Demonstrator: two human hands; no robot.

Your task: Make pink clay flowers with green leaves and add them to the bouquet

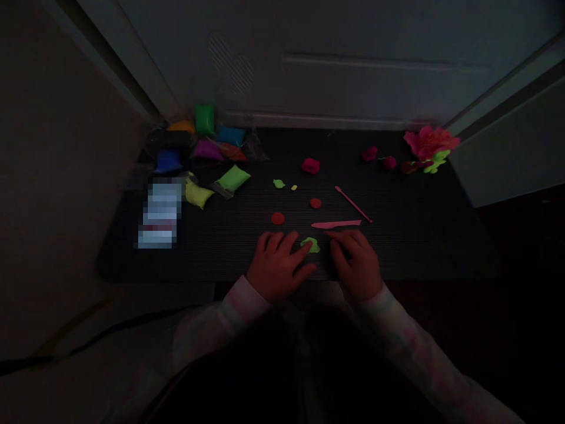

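Green clay piece (311, 244) lies flat on dark desk (419, 247), touching left hand (278, 265) fingertips, just left of right hand (355, 262). Both hands' fingers spread, grasping nothing. Pink flat tool (335, 224) just beyond right fingers, long axis left-right.

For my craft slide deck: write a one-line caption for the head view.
Both hands, left and right, rest on a dark mat around a green clay piece, pink tools and clay packets beyond.

Very dim, murky frame, perhaps slightly blurred.
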